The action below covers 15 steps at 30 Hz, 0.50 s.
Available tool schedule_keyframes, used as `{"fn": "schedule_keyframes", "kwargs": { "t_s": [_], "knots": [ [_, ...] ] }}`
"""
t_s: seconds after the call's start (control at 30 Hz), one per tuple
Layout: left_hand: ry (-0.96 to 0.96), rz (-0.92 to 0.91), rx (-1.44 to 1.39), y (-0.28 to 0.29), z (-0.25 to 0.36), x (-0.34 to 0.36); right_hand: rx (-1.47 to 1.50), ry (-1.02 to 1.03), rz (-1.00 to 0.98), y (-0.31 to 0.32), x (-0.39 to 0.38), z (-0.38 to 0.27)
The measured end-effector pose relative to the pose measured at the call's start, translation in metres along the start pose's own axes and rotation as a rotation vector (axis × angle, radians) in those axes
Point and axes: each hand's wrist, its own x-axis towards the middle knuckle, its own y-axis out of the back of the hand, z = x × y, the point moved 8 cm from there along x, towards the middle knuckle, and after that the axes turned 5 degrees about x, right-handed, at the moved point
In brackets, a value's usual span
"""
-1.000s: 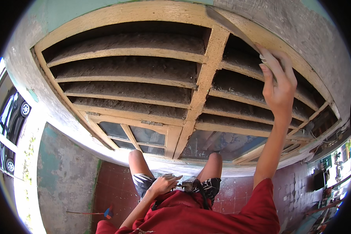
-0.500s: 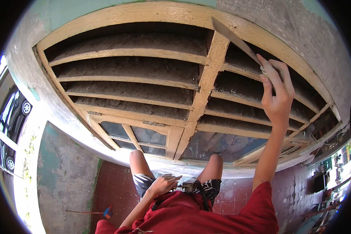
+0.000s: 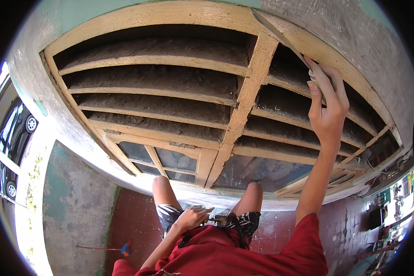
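My right hand (image 3: 327, 97) is raised at the louvred vent, its fingers closed round the near end of a long, flat metal blade (image 3: 285, 39). The blade slants up to the left, its tip at the upper edge of the cream wooden frame (image 3: 202, 14), above the central post (image 3: 257, 69). Several wooden slats (image 3: 156, 62) on both sides of the post carry dark dirt. My left hand (image 3: 193, 218) lies low at my waist with fingers loosely stretched, beside a small dark object (image 3: 220, 221) that I cannot make out.
Paned windows (image 3: 175, 162) sit below the vent in a peeling plaster wall (image 3: 27, 76). Lower down are red tiles (image 3: 133, 216), a patchy low wall (image 3: 73, 193) and a stick with a blue head (image 3: 124, 250). A car (image 3: 14, 142) shows at far left, assorted clutter (image 3: 386, 216) at right.
The blade's tip dropped a little below the frame's upper edge half a second ago and is back up at it now, slightly further right than at first. My left hand stays put.
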Motion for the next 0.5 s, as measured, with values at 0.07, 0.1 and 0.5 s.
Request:
{"fn": "schedule_keyframes", "kwargs": {
  "t_s": [0.07, 0.1, 0.5],
  "knots": [
    [-0.001, -0.001, 0.000, -0.0003, 0.0001, -0.0006, 0.002, 0.022, 0.009, 0.0031, -0.0016, 0.0026],
    [-0.001, -0.002, 0.000, 0.0002, 0.0005, 0.0000, 0.002, 0.032, 0.014, 0.0044, -0.0019, 0.0035],
    [0.021, 0.009, -0.012, 0.0025, 0.0007, -0.0007, 0.049, 0.090, 0.050, 0.0002, 0.0043, -0.0049]
  ]
}}
